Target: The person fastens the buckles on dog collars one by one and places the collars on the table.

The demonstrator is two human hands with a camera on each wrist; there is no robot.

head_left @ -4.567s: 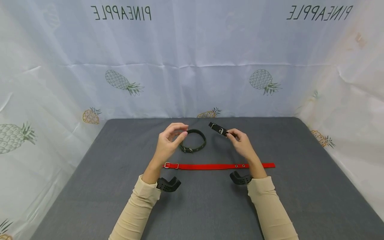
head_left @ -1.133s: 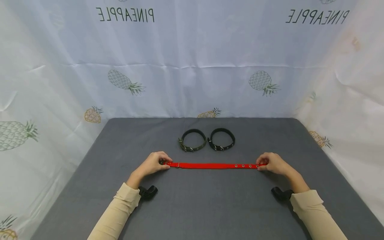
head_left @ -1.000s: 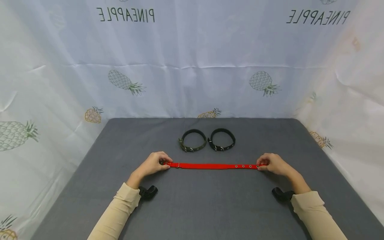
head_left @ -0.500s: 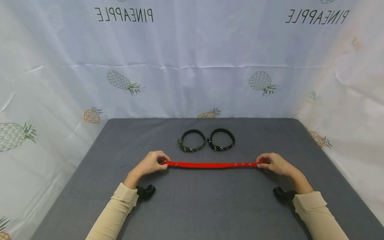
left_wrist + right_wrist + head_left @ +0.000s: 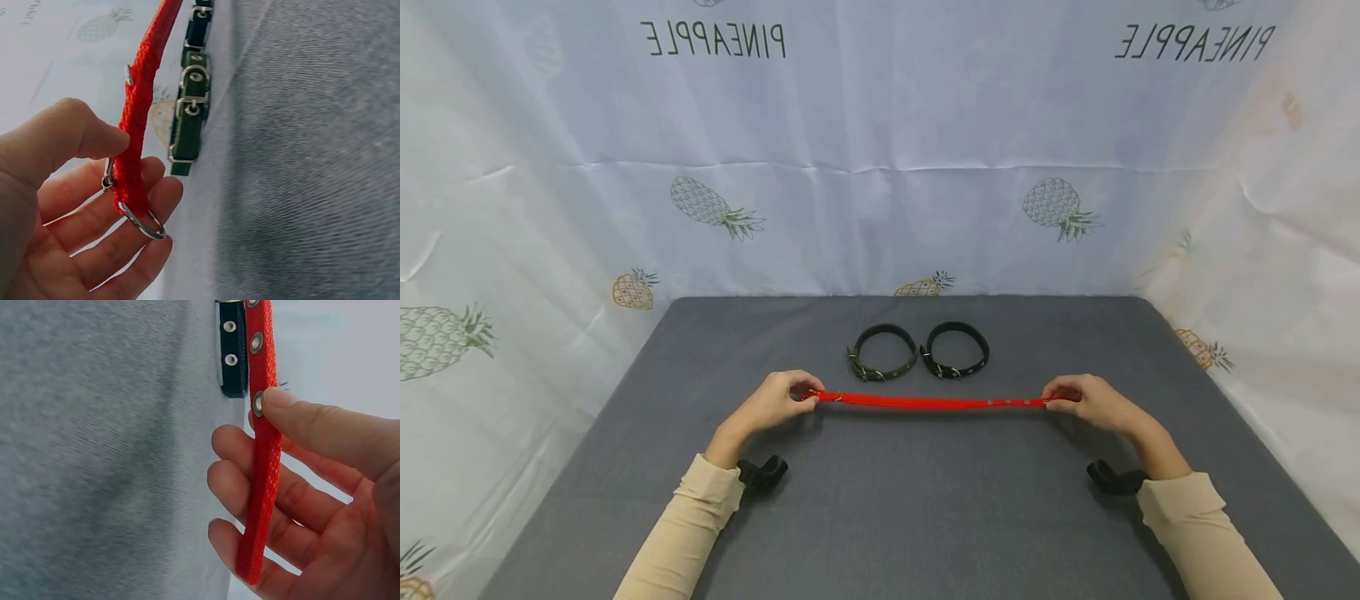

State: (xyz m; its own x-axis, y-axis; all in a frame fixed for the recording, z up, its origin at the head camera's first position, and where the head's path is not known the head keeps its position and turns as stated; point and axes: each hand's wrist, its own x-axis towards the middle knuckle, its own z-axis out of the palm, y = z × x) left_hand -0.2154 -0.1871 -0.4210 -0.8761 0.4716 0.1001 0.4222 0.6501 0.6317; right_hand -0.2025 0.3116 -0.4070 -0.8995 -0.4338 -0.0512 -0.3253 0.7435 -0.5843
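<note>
A red collar (image 5: 917, 403) is stretched sideways between the two hands, sagging slightly above the table. My left hand (image 5: 775, 404) pinches its buckle end; in the left wrist view the thumb presses the red webbing (image 5: 139, 112) against the fingers, and a metal ring (image 5: 142, 222) hangs at the tip. My right hand (image 5: 1093, 404) pinches the other end; in the right wrist view the thumb lies by an eyelet (image 5: 259, 403), with the plain tail (image 5: 256, 537) across the fingers. Beyond the red collar lie a green collar (image 5: 856, 367) and a black collar (image 5: 977, 367), each buckled into a loop.
A dark grey cloth covers the table (image 5: 917, 517). Behind and at both sides hangs a pale curtain (image 5: 880, 100) with pineapple prints. Each wrist carries a black camera mount, the left mount (image 5: 765, 475) and the right mount (image 5: 1116, 478).
Earlier, the right hand held the black collar; it now lies looped beside the green one. Both hands took the red collar's ends, and over the last second they have raised it off the table.
</note>
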